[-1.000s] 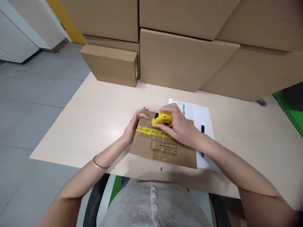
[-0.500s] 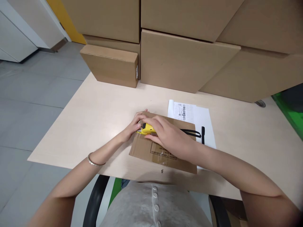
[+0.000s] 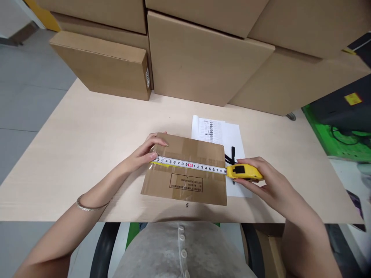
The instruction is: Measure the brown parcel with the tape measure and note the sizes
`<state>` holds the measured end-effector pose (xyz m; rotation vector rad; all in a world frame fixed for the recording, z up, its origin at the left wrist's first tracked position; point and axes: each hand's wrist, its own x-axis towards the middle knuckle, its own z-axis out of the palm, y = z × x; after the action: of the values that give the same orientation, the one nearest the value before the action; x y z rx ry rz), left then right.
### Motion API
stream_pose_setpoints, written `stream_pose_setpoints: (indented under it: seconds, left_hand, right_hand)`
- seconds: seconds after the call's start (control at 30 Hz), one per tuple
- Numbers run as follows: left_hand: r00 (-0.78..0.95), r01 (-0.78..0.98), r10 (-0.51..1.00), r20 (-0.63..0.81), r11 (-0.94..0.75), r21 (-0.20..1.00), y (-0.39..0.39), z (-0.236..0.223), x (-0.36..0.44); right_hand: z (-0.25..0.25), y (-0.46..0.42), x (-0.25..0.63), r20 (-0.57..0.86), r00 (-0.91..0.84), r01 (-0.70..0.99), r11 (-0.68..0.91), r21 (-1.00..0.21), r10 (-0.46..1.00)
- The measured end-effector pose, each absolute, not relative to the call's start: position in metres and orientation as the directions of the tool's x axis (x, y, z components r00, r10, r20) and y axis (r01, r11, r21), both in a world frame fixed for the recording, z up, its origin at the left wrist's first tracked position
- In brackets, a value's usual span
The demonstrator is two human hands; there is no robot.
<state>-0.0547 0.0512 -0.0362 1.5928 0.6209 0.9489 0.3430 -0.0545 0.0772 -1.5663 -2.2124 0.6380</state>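
Observation:
A small cardboard box (image 3: 185, 195) with a printed label frame and clear tape lies on the table in front of me. Across its top stretches the white blade of a yellow tape measure (image 3: 245, 172). My right hand (image 3: 268, 181) grips the case just beyond the box's right edge. At the left edge, my left hand (image 3: 146, 150) presses the blade's end down with the thumb, its fingers over the box's far left corner. The blade shows a red 10 near the middle and reaches about 19 at the right edge.
Paper sheets (image 3: 214, 129) lie behind the box, with a black pen (image 3: 233, 153) on them. Large cardboard boxes (image 3: 191, 61) stand stacked along the back. A flatter carton (image 3: 107, 71) stands at the back left of the table (image 3: 72, 154). Green and dark equipment is at the right.
My right hand has moved right with the tape measure, drawing the blade out across the box. My left hand stays at the box's left edge. The view has shifted right.

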Motion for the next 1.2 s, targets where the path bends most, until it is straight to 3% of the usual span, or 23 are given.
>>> stream_pose_setpoints:
  seconds: [0.33, 0.57, 0.83, 1.0, 1.2]
  left_hand:
    - [0.524, -0.072, 0.812, 0.258, -0.259, 0.963, 0.050, -0.042, -0.057]
    - [0.516, -0.063, 0.820, 0.247, -0.251, 0.966, 0.050, -0.045, -0.059]
    - [0.480, 0.031, 0.857, 0.189, -0.232, 0.972, 0.050, -0.043, -0.060]
    - [0.501, 0.015, 0.841, 0.203, -0.243, 0.970, 0.049, -0.046, -0.061]
    - [0.480, -0.025, 0.860, 0.173, -0.184, 0.983, 0.047, -0.047, -0.059]
  right_hand:
    - [0.068, -0.045, 0.341, 0.062, -0.221, 0.765, 0.212, -0.608, 0.973]
    - [0.087, -0.029, 0.346, -0.201, -0.261, 0.776, 0.081, -0.626, 0.944]
    - [0.107, 0.001, 0.277, -0.049, -0.453, 0.639, 0.286, -0.715, 0.890]
    - [0.099, 0.021, 0.222, -0.014, -0.637, 0.600, 0.485, -0.636, 0.771]
    - [0.092, 0.029, 0.190, -0.005, -0.702, 0.517, 0.505, -0.691, 0.712]
